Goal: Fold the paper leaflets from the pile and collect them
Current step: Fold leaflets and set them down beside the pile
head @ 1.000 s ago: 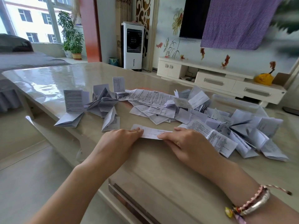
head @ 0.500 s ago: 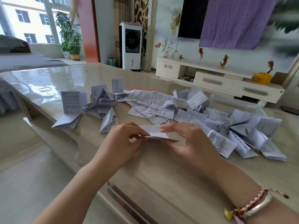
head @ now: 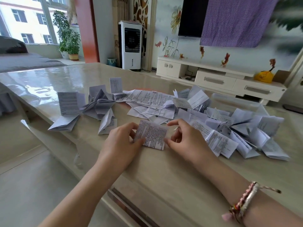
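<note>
1. Head view (only view): left hand [head: 122,145] pinches the left edge of a partly folded leaflet [head: 151,135], thumb on the near edge, fingers behind it. The leaflet stands tilted, its near edge at the desk [head: 172,174], printed side to the camera.
2. Right hand [head: 185,139] sits just beside the leaflet's right edge, fingers curled. Cannot tell whether it touches or grips the paper.
3. Unfolded pile [head: 152,104] lies behind the hands, mid-desk. Folded leaflets [head: 242,133] are heaped on the right; more folded pieces [head: 98,104] are on the left near the desk edge. A clear bin [head: 237,102] is behind the right heap.
4. Judged step: mid-fold, next crease pending.
5. Risks:
   - One-sided grip: the thin paper could swing or spring open, giving a skewed crease.
   - The glossy desk offers little friction, so the leaflet may slide when pressed flat.
   - The right wrist is close to the right heap; a sweep could scatter folded ones into the unfolded pile.
   - The left pieces are near the desk edge and could be knocked off.
</note>
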